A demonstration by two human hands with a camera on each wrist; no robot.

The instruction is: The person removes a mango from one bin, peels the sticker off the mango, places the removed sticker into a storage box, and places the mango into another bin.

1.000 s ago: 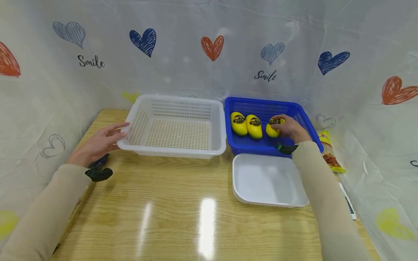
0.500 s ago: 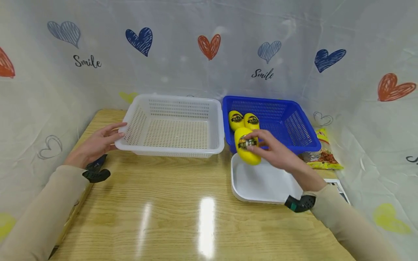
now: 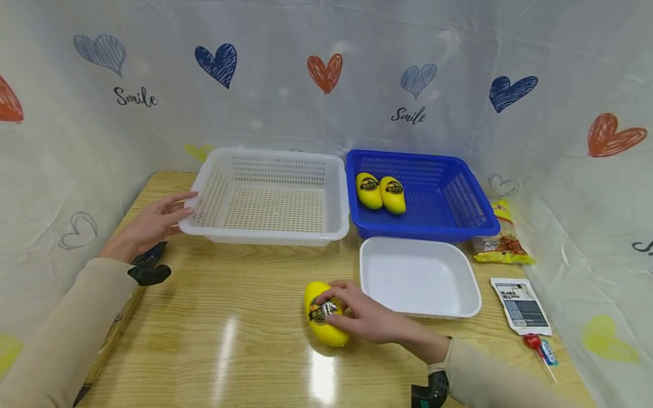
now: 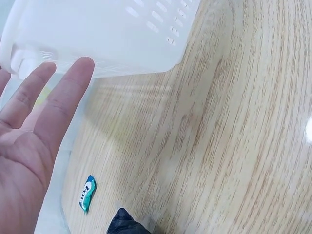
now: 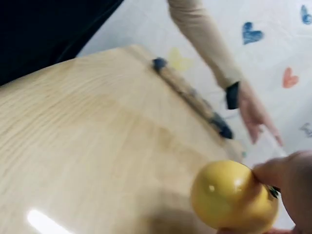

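Observation:
My right hand [image 3: 364, 314] grips a yellow mango [image 3: 329, 333] with a dark label, low over the front middle of the table. In the right wrist view, the rounded end of this mango [image 5: 226, 195] shows beside my fingers. At the left, my left hand [image 3: 153, 224] touches the rim of the white perforated basket [image 3: 265, 236], its fingers extended; the left wrist view shows the fingers straight along the basket's side [image 4: 122, 44]. Two labelled mangoes, one [image 3: 369, 195] beside the other [image 3: 393, 199], lie at the left of the blue basket [image 3: 428, 232].
In front of the blue basket stands a white tray [image 3: 418, 277]. Along the right edge lie a yellow snack bag [image 3: 505, 243], a flat pouch [image 3: 522, 306], a red lollipop [image 3: 533, 341] and a small packet [image 3: 548, 352]. A small wrapped candy [image 4: 87, 193] lies near the left edge.
My right hand has lifted one mango from the blue basket and carried it left and toward me, past the white tray. The left hand has stayed at the white basket's rim.

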